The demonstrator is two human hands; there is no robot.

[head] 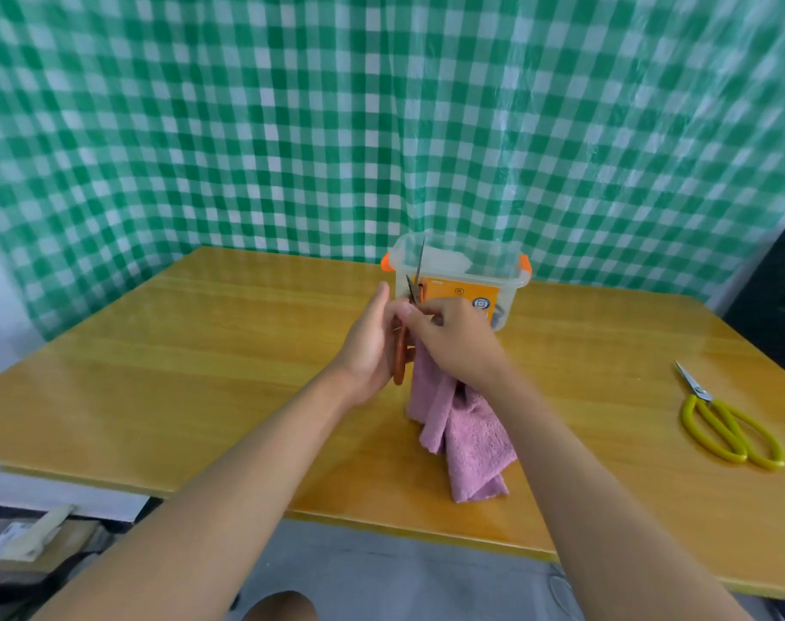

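1. Standing upright above the wooden table (202, 351), a pair of orange-handled scissors (400, 356) is held in the left hand (372, 347), whose fingers are wrapped about the handles while the thumb is raised alongside
2. The blades are pointed upward and are seen parted in a narrow V, one tip reaching higher than the other, in front of the box behind
3. A pink cloth (466, 437) is pinched at its upper end by the right hand (453, 338), whose fingertips are curled together just beside the base of the blades
4. Whether the cloth's edge is caught between the blades cannot be told, since that spot is covered by the fingers
5. The rest of the cloth is hung down beneath the right wrist, and its lower folds are rested on the table, near the middle of the front half
6. A clear plastic box (510, 298) with orange latches is set just behind the hands, towards the far edge of the table; an orange label is shown on its front wall
7. A pair of yellow-handled scissors (708, 403) is laid flat on the table far to the right, well apart from both hands, with its blades closed
8. A green-and-white checked curtain (381, 127) is hung behind the table, and a dark chair (775, 307) is seen at the right edge
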